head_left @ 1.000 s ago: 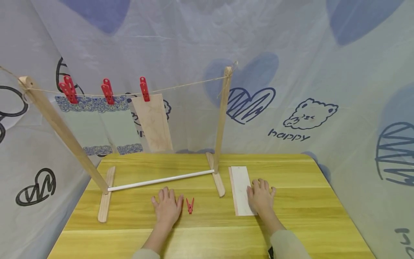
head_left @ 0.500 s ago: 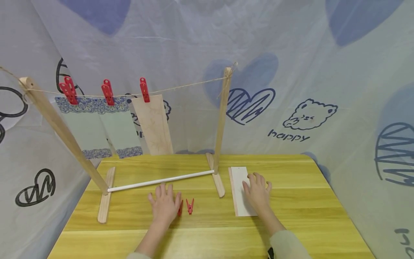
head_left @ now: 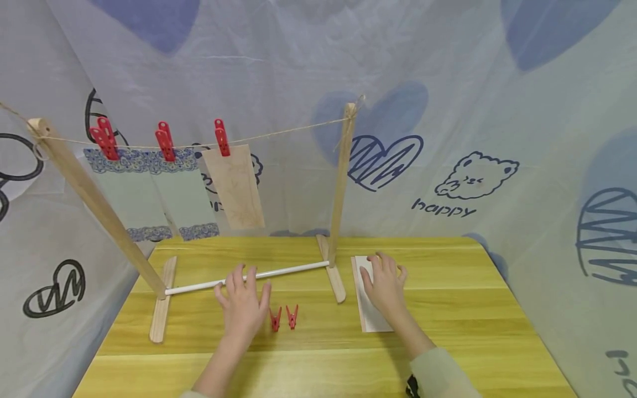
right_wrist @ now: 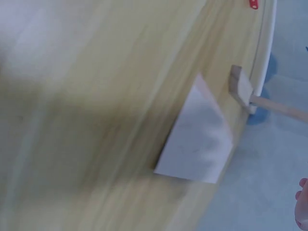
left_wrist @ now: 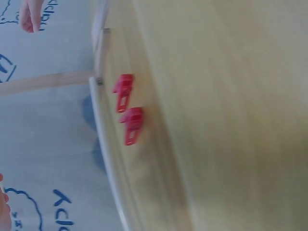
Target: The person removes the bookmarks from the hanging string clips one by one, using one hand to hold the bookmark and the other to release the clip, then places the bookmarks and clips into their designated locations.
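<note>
My left hand (head_left: 243, 309) hovers with spread, lightly bent fingers near the white rod, holding nothing. To its right, two small red clothespins (head_left: 275, 320) lie side by side on the table; they also show in the left wrist view. My right hand (head_left: 386, 288) is over a pair of stacked pale cards (head_left: 370, 315), fingers loosely bent and gripping nothing. It covers part of the upper card, whose white face (right_wrist: 192, 139) appears whole in the right wrist view. On a twine line, red clothespins (head_left: 222, 138) hold two blue-bordered sheets (head_left: 181, 196) and a beige sheet (head_left: 235, 188).
The line runs between two wooden posts (head_left: 342, 182) on wooden feet (head_left: 163, 301). A white rod (head_left: 293, 270) joins them low down. Behind the wooden table (head_left: 478, 331) hangs a printed curtain (head_left: 497, 110).
My left hand has lifted and shifted forward and left, uncovering a second clothespin. The right hand has moved left and forward, further over the cards. The hanging sheets sway slightly.
</note>
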The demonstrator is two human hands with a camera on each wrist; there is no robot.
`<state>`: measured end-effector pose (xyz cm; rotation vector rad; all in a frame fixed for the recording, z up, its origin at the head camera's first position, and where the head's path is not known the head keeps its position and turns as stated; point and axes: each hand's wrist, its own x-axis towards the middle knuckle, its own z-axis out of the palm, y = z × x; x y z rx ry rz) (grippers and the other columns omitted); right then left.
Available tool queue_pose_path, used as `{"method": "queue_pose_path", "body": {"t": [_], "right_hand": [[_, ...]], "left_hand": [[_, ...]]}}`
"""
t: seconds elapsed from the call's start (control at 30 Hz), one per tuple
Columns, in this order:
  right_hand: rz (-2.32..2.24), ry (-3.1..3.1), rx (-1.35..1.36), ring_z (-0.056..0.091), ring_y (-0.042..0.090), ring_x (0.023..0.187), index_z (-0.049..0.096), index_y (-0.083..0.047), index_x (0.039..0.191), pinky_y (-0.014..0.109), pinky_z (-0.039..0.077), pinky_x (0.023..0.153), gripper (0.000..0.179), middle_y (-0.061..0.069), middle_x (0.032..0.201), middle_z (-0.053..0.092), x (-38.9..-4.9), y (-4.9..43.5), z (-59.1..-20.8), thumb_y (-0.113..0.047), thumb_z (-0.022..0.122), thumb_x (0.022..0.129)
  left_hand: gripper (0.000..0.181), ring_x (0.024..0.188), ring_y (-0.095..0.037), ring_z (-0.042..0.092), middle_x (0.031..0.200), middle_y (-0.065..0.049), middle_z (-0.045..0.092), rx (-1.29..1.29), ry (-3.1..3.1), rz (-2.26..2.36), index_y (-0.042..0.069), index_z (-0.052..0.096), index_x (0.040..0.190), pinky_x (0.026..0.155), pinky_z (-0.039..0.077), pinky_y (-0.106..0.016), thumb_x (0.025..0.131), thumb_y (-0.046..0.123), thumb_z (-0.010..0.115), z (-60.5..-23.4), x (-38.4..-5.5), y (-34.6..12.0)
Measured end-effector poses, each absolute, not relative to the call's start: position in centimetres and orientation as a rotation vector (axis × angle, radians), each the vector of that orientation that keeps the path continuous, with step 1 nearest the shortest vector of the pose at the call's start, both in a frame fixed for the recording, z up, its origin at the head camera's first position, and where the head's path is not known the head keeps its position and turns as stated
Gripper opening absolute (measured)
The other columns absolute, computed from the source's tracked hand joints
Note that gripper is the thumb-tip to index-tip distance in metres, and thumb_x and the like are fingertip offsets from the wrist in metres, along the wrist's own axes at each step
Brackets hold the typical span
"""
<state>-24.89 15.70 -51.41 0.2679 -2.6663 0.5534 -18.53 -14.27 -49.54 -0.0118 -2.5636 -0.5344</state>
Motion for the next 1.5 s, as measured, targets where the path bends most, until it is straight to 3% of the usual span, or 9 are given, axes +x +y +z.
{"method": "queue_pose_path", "body": {"t": [0.77,1.5], "right_hand": [[0.553,-2.524,0.404,0.042,0.029,0.116,0.052,-0.009,0.115,0.054,0.023,0.092,0.033,0.013,0.125,0.047,-25.6,12.3,-46.4,-0.032,0.052,0.092],[0.625,-2.466,0.536,0.042,0.029,0.116,0.052,-0.008,0.113,0.053,0.023,0.093,0.031,0.013,0.125,0.049,-26.0,8.9,-43.3,-0.026,0.057,0.089]], "left_hand": [[0.048,0.110,-0.040,0.032,0.125,-0.022,0.034,-0.121,-2.250,-0.486,0.006,0.043,0.116,0.090,0.014,-0.061,0.093,0.046,0.032,-40.6,-20.3,-15.2],[0.038,0.105,-0.036,0.031,0.123,-0.017,0.037,-0.060,-1.954,-0.447,0.007,0.045,0.115,0.089,0.011,-0.056,0.089,0.035,0.046,-32.2,-23.0,-17.5]]}}
